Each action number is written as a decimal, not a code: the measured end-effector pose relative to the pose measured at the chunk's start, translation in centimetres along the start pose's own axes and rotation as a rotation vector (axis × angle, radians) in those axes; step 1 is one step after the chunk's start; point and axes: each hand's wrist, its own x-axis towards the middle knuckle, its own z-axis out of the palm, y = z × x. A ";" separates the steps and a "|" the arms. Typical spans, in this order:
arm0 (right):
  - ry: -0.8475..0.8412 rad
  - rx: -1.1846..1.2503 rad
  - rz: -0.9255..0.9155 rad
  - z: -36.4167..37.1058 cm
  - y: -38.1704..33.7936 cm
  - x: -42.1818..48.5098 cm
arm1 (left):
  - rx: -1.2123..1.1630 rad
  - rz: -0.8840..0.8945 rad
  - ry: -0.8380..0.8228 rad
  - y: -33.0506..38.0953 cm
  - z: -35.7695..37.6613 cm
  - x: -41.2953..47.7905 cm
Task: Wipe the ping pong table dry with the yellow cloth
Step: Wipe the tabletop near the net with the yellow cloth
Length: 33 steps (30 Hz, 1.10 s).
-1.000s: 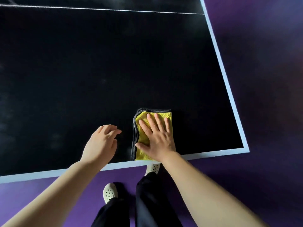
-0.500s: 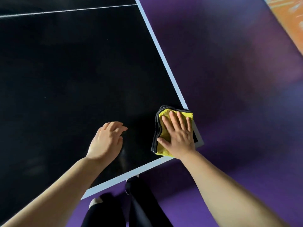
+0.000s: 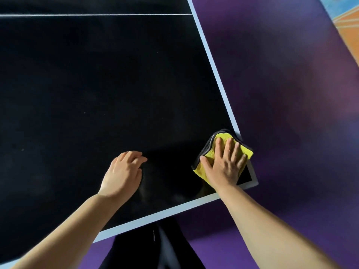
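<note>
The black ping pong table (image 3: 101, 84) with pale blue edge lines fills the left and middle of the view. A folded yellow cloth (image 3: 210, 155) with a dark grey border lies at the table's near right corner, its far tip hanging slightly past the right edge line. My right hand (image 3: 225, 162) presses flat on the cloth with straight, spread fingers. My left hand (image 3: 124, 171) rests on the bare table surface to the left of the cloth, fingers loosely bent and holding nothing.
Purple floor (image 3: 281, 98) surrounds the table on the right and near side. An orange and blue floor area (image 3: 347, 26) shows at the top right. My dark trouser legs (image 3: 155, 247) stand below the near edge. A thin white line (image 3: 97, 15) crosses the table far off.
My right hand slid the cloth rightward along the near edge into the table's right corner. My left hand followed to the right on the table. The view turned right as well.
</note>
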 end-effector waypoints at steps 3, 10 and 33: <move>-0.031 -0.020 -0.085 0.3 -3.7 -1.0 | -0.001 -0.023 -0.002 -1.1 -1.1 -0.2; -0.053 -0.086 -0.377 -0.1 -11.7 -1.9 | 0.033 -0.045 -0.011 -3.7 -2.9 0.5; 0.016 -0.150 -0.628 -7.0 -0.5 21.0 | -0.006 -0.201 0.053 9.1 1.8 12.8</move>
